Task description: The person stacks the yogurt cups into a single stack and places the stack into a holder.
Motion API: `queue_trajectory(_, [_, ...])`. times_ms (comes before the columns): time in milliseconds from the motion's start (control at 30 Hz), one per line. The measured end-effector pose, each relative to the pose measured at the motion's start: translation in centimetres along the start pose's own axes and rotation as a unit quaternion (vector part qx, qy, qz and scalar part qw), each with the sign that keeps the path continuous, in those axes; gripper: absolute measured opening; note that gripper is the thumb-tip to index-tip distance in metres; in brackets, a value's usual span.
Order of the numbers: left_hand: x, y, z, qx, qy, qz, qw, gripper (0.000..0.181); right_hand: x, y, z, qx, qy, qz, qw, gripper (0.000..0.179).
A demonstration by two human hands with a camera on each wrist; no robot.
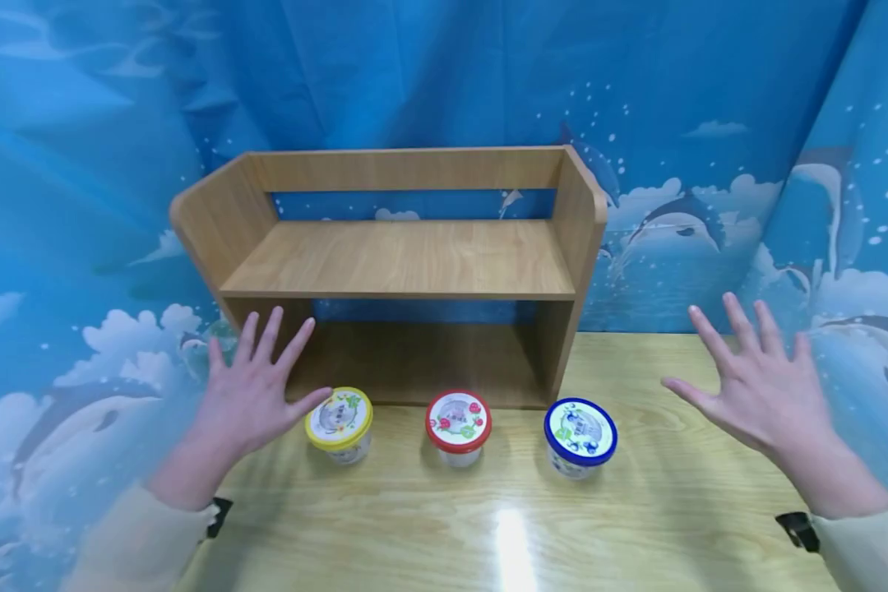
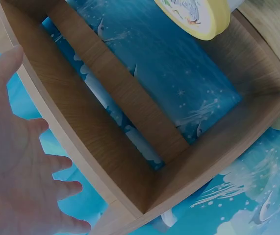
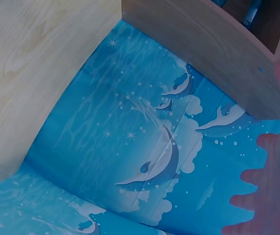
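Observation:
My left hand (image 1: 255, 399) is raised with its fingers spread, holding nothing; its thumb overlaps the edge of the yellow-lidded tub (image 1: 339, 421) in the head view. To the right of that tub stands a red-lidded tub (image 1: 459, 423) with strawberries on its lid, then a blue-lidded tub (image 1: 580, 434) with blueberries on it. All three are upright in a row on the table. Off to the right of the blue tub, my right hand (image 1: 765, 395) also hovers with fingers spread and nothing in it. In the left wrist view the yellow lid (image 2: 211, 19) shows at the top.
Behind the tubs stands a two-tier wooden shelf (image 1: 407, 256) with side panels and a back rail. The wooden table (image 1: 400, 526) reaches under it and toward me. A blue curtain (image 1: 429, 74) printed with dolphins and clouds hangs behind and at both sides.

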State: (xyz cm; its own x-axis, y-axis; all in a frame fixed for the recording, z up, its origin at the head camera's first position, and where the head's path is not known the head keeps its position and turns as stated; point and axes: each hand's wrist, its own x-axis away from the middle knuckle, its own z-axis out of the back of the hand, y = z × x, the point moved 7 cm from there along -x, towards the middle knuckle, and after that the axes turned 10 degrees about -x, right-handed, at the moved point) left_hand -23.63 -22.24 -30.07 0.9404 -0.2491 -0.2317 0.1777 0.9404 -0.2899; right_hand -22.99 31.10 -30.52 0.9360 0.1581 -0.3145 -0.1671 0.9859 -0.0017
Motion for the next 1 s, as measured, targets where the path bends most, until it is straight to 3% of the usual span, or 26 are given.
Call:
queue_trajectory(633, [0.4, 0.6, -1.9, 0.031, 0.015, 0.011, 0.9993, 0.103, 1.4, -1.7, -2.4, -0.062, 0.024, 0.015, 0.9977, 0.102])
queue_trajectory(1000, [0.6, 1.2, -3.4, 0.062, 0.040, 0.010, 0.9973, 0.112, 1.8, -3.6, -4.9, -0.170, 0.046, 0.038, 0.9837, 0.098])
